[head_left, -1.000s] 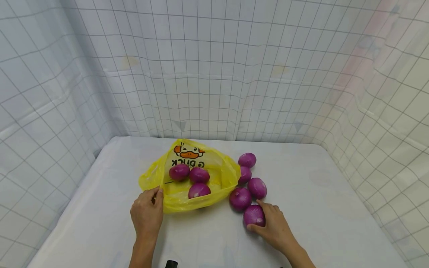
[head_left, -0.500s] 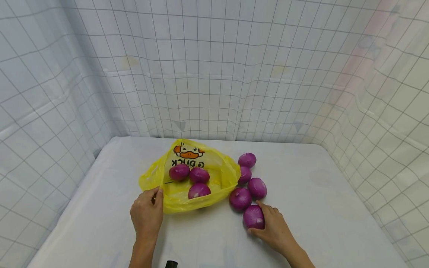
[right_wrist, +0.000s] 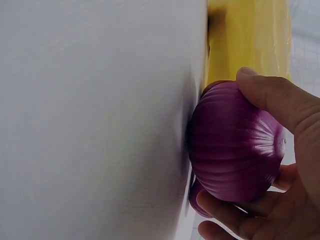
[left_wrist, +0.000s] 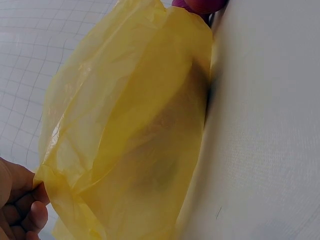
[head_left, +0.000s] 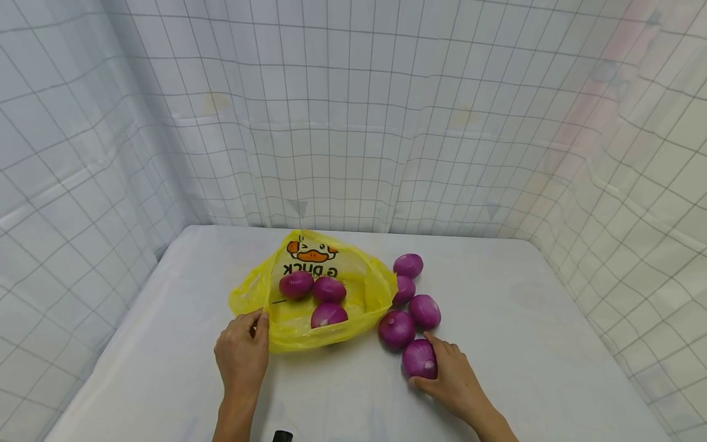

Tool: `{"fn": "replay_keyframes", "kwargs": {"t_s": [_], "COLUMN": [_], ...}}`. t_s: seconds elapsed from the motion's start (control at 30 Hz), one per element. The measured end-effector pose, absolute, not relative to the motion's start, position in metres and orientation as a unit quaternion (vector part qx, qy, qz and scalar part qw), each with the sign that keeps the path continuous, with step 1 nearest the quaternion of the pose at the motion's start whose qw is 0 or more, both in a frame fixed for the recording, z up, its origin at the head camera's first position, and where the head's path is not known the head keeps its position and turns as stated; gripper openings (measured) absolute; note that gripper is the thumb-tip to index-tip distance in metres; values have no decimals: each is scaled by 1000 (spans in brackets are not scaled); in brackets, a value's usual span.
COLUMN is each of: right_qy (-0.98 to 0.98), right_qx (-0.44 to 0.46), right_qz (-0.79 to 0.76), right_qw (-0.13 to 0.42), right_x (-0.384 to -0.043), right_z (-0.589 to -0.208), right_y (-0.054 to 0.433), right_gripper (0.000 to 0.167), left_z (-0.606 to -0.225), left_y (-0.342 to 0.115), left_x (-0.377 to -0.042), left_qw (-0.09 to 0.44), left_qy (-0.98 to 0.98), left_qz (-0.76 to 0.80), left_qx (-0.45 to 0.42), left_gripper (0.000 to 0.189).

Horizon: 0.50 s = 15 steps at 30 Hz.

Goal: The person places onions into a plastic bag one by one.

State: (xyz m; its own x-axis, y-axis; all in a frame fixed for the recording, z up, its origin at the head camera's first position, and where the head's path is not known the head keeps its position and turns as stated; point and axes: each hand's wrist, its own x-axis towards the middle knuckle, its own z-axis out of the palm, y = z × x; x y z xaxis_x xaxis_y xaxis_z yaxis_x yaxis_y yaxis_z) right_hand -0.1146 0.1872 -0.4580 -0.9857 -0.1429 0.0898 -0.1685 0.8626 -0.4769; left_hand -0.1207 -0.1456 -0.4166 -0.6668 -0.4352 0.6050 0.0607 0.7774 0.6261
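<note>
With our left hand point(head_left: 242, 350) we are pinching the edge of a yellow bag point(head_left: 353, 328), where three purple onions point(head_left: 329, 290) are lying below a printed duck face point(head_left: 313, 255). With our right hand point(head_left: 455, 377) we are gripping another onion point(head_left: 418, 358) on the white table point(head_left: 525, 319); four more onions point(head_left: 396, 329) are lying beside the bag's right side.

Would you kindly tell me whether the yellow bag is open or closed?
Open: in the head view the yellow bag gapes, three onions show inside, and the left hand pinches its edge.
</note>
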Motion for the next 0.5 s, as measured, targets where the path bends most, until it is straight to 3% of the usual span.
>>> {"fn": "replay_keyframes", "kwargs": {"t_s": [0.5], "right_qy": [-957], "right_qx": [67], "right_qz": [281], "right_qw": [14], "right_x": [-118], "right_z": [-440], "right_y": [191], "right_gripper": [86], "left_z": [-421], "left_y": [-146], "left_x": [-123], "left_qw": [385], "left_qy": [-861], "left_qz": [-311], "left_qx": [118], "left_gripper": [13]}}
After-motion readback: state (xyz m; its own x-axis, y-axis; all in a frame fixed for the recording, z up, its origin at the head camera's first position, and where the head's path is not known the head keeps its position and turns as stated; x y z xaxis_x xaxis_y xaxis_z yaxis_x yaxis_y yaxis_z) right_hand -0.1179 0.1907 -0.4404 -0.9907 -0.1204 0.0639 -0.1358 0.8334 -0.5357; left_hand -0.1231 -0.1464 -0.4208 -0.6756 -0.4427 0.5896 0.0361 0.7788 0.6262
